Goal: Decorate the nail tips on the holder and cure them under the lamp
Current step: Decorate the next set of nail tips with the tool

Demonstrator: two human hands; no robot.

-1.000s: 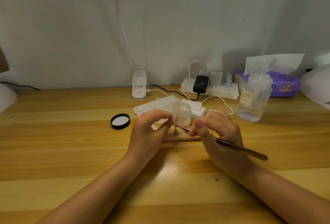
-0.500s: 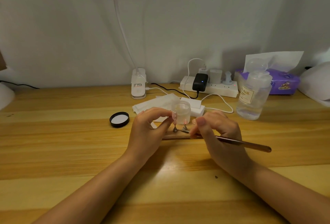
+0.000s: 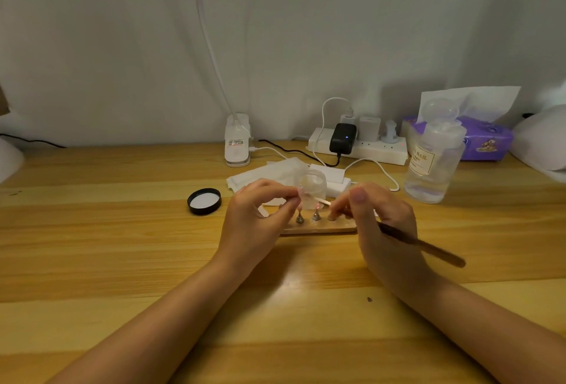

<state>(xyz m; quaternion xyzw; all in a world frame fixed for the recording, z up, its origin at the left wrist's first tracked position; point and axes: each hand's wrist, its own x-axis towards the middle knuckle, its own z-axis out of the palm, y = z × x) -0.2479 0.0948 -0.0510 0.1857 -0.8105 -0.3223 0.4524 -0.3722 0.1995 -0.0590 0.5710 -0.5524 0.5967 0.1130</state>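
Still mid-decoration, by the look of it. Left hand point(image 3: 255, 218) pinching a pink nail tip point(image 3: 301, 191) lifted just above the wooden holder point(image 3: 318, 227); right hand point(image 3: 379, 218) gripping a slim tool point(image 3: 422, 246), its point reaching toward that tip. Two more tips on metal stands between the hands, in front of an open clear jar point(image 3: 311, 184). Curing not yet begun, seemingly.

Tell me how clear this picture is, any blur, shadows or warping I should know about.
Head view: the right hand and its tool are motion-blurred; the nail tips are tiny and soft; the wide lens bows the table edge; the pump bottle and tissue box cast soft shadows on the wall; no harsh glare.
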